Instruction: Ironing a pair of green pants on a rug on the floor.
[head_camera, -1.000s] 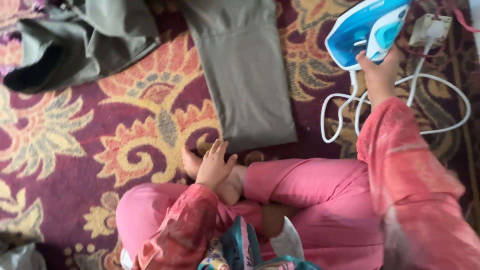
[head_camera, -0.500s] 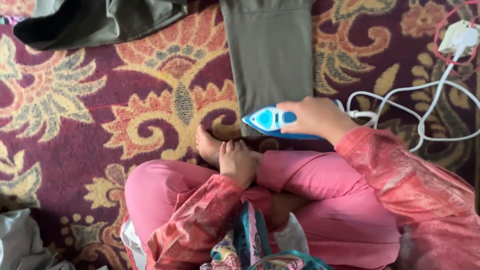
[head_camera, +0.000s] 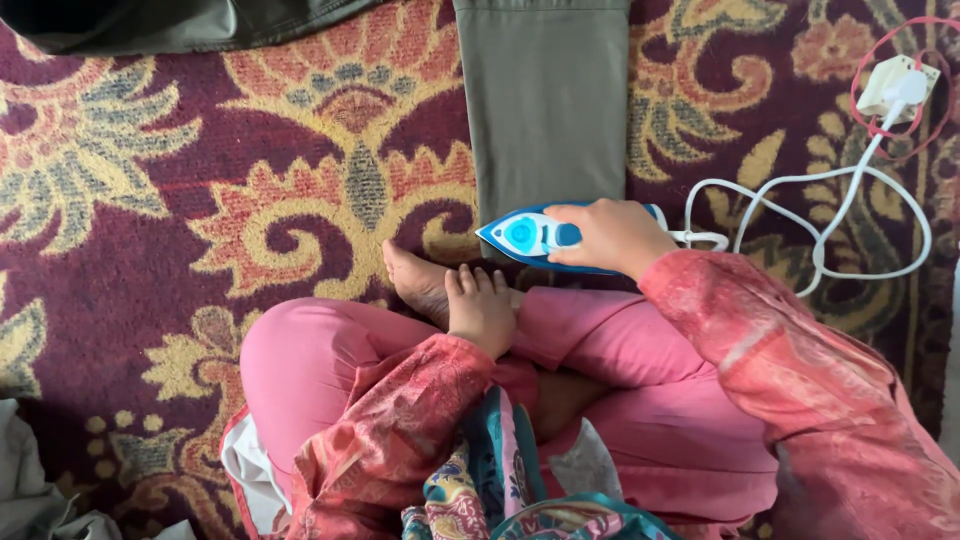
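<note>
- The blue and white iron (head_camera: 535, 238) lies flat on the near end of the folded olive-green cloth (head_camera: 545, 100), with its pointed tip aimed left.
- The right hand (head_camera: 608, 236) is wrapped tight around the iron's handle and covers most of it.
- To do this well, I think the iron should glide slowly along the cloth, from the near edge toward the far end, and not sit in one spot, or the cloth could burn.
- Keep the iron flat so it smooths the cloth and makes no new folds.
- The left hand (head_camera: 481, 310) rests on the bare foot (head_camera: 418, 281), fingers lightly curled, holding nothing. The foot is just beside the iron's tip, so it would be safer to keep toes and fingers back from the hot part.
- The white cord (head_camera: 830, 215) loops on the carpet to the right and runs to a white plug box (head_camera: 895, 85) at the far right. It should stay off the cloth and out of the iron's way.
- The cloth lies on a red and gold flowered carpet (head_camera: 150, 220).
- Another dark green garment (head_camera: 180, 22) sits at the far left.
</note>
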